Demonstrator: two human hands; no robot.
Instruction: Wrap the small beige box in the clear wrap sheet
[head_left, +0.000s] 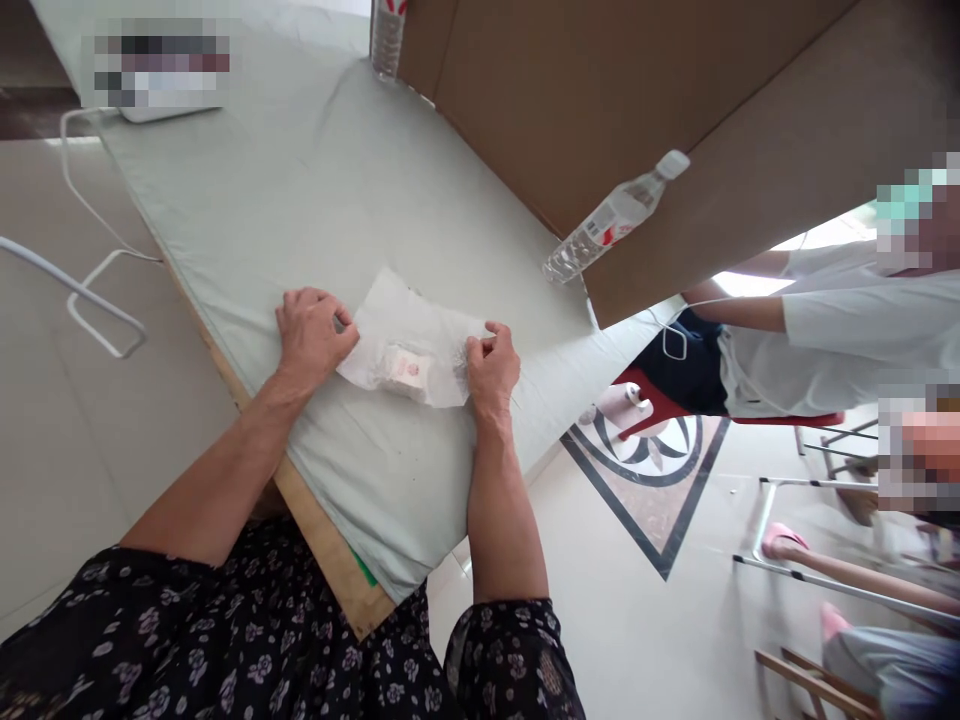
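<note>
A thin white translucent sheet (pixel 390 310) lies spread on the table near its front corner. On it, or inside it, sits a small pale block with a red printed mark (pixel 409 368); I cannot tell whether the sheet covers the block. My left hand (pixel 313 335) is closed at the sheet's left edge, thumb and fingers pinching it. At the right edge my right hand (pixel 495 368) has its fingers curled and pressed together on the crumpled side of the sheet. The block lies between both hands, touched by neither.
A light green cloth covers the table (pixel 315 190). Against a large brown cardboard box (pixel 570 100) leans a clear plastic bottle (pixel 611 220); another bottle (pixel 387 40) stands behind. White cables (pixel 90 200) hang off the left edge. Other people (pixel 862 330) sit at the right.
</note>
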